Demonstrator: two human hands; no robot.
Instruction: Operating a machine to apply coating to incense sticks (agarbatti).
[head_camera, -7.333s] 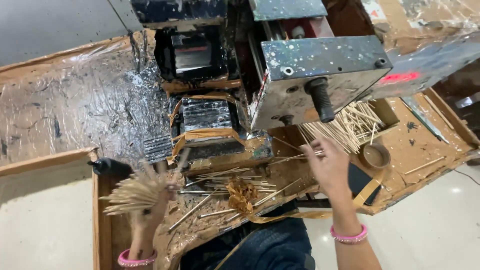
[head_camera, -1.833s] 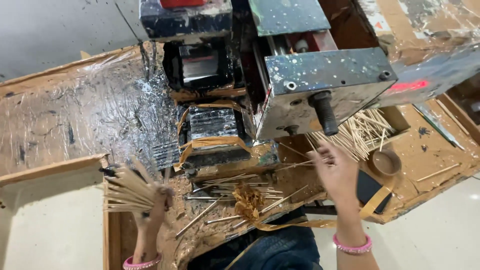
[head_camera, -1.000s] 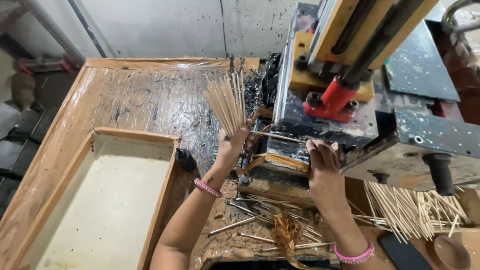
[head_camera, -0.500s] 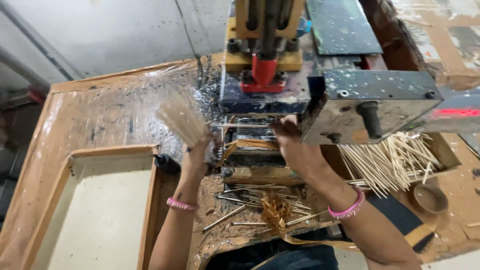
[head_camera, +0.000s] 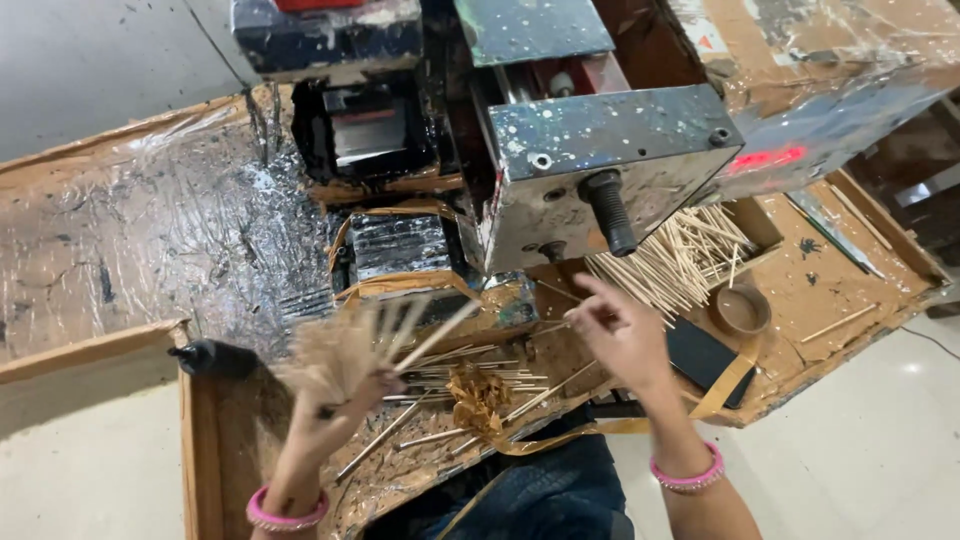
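Note:
My left hand (head_camera: 335, 405) grips a fanned bundle of thin wooden sticks (head_camera: 365, 345), blurred with motion, low over the worktable. My right hand (head_camera: 620, 325) hovers in front of the paint-spattered metal machine (head_camera: 600, 160), its fingers pinched near a stick tip. Whether it holds a stick I cannot tell. A loose pile of sticks (head_camera: 680, 260) lies just right of that hand, under the machine's black knob (head_camera: 605, 210). Both wrists wear pink bangles.
More sticks and a crumpled brown wad (head_camera: 480, 395) lie scattered on the foil-covered table (head_camera: 150, 250). A tape roll (head_camera: 740, 310) and a dark flat slab (head_camera: 705, 355) sit to the right. A wooden tray edge (head_camera: 90, 350) is at the left.
The view has swung down and right. My left hand has dropped from beside the machine's slot with the bundle, and my right hand has drawn back from the slot toward the stick pile.

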